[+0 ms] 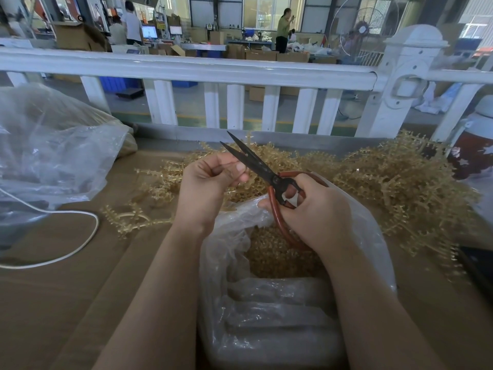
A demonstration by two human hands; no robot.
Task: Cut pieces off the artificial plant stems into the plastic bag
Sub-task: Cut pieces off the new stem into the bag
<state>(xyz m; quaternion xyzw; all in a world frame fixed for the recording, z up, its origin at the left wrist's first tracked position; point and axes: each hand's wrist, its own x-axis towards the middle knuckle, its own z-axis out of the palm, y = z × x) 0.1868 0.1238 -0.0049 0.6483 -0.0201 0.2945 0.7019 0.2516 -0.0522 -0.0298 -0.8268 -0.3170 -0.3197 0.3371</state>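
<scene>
Right hand grips part-open scissors; left hand pinches something unclear; best to snip directly above the plastic bag below.

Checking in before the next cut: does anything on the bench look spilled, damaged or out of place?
Nothing looks damaged. The right hand grips the scissors, blades slightly apart, above the plastic bag of cut pieces. One oddity: a white cable loops across the table beside stray stems.

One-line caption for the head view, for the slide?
Right hand holds open scissors above the plastic bag of cut pieces; left hand pinches something small.
</scene>
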